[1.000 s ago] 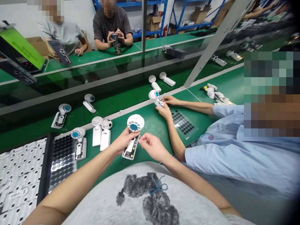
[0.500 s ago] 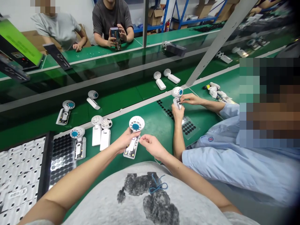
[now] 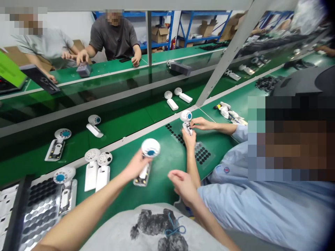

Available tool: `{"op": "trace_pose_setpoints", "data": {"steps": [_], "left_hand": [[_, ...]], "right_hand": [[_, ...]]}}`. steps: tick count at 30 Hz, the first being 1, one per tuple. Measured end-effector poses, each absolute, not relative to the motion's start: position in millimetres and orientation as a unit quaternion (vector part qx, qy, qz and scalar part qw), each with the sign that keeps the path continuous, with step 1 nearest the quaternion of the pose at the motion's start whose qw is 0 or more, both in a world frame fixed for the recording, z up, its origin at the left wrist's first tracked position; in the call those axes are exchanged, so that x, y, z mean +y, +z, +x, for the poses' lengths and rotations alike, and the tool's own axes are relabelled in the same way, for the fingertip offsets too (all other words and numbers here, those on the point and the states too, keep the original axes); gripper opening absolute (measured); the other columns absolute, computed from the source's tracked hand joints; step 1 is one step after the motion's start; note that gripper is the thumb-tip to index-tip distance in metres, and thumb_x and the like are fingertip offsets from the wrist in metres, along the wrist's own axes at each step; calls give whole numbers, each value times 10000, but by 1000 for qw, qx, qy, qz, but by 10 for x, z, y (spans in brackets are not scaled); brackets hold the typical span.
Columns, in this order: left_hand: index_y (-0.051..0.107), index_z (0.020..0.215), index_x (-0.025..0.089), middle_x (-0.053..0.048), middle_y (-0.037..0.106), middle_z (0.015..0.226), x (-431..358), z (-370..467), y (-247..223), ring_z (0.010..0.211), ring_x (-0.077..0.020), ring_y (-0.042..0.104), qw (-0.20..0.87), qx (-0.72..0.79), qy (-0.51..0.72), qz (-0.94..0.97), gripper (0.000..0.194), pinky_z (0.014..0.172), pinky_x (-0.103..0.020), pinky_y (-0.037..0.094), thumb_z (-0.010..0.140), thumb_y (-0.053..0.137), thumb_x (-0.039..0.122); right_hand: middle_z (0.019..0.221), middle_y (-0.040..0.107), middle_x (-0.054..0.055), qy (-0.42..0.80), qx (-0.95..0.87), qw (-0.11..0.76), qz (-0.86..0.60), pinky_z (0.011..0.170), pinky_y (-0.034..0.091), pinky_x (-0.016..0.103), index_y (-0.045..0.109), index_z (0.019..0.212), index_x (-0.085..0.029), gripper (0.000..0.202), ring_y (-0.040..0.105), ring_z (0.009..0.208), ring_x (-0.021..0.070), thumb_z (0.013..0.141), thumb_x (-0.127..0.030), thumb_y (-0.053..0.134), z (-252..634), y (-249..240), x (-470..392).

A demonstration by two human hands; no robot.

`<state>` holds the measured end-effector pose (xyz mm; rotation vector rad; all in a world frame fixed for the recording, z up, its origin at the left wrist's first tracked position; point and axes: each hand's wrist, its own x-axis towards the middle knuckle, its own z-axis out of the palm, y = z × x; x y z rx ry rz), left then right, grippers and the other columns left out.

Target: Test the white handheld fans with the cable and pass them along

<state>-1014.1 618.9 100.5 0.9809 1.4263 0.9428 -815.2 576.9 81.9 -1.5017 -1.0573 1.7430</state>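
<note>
A white handheld fan (image 3: pixel 150 147) with a blue disc in its round head is in my left hand (image 3: pixel 136 164), fingers wrapped around its neck. The fan's handle has no back cover, so its inside parts show at the lower end. My right hand (image 3: pixel 183 184) hovers to the right of the fan, apart from it, with curled fingers; whether they pinch something small is hidden. Left of my left hand lie two fans with white closed handles (image 3: pixel 91 177). Another fan with an uncovered handle (image 3: pixel 65 198) rests partly on a sheet of black round pads (image 3: pixel 39 209).
A black-edged tray (image 3: pixel 18 209) is at the lower left. Several fans, including an opened one (image 3: pixel 55 150), lie on the green conveyor (image 3: pixel 136 118). At right, a co-worker's hands (image 3: pixel 190 134) hold a fan near a sheet of black dots (image 3: pixel 202 153). A metal post (image 3: pixel 225 55) slants above.
My right hand has drawn back from the fan, down and to the right. The fan in my left hand has tilted. The view has shifted, and a person across has put a box down.
</note>
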Motion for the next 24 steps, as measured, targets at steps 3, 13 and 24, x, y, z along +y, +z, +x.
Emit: {"op": "trace_pose_setpoints", "data": {"steps": [3, 13, 24], "left_hand": [[464, 1021, 156, -40, 582, 778, 6580, -10385, 938, 643, -153, 537, 521, 656, 387, 386, 383, 597, -259, 420, 702, 578, 334], [620, 806, 123, -158, 521, 1063, 7517, -10106, 350, 1120, -365, 370, 380, 754, 299, 444, 467, 917, -385, 298, 455, 752, 403], [273, 1243, 113, -223, 179, 1298, 7636, -11823, 797, 1233, -388, 164, 152, 896, 346, 234, 800, 977, -484, 171, 608, 684, 374]], "right_hand": [[451, 176, -102, 672, -342, 311, -579, 352, 140, 193, 543, 775, -159, 406, 160, 373, 50, 664, -549, 564, -8047, 780, 5740], [517, 235, -65, 649, -459, 254, -551, 401, 144, 214, 519, 815, -160, 409, 210, 437, 71, 766, -562, 464, -8159, 777, 5830], [472, 148, -87, 669, -388, 262, -577, 406, 74, 216, 535, 812, -159, 516, 136, 403, 50, 662, -653, 529, -8226, 661, 5868]]}}
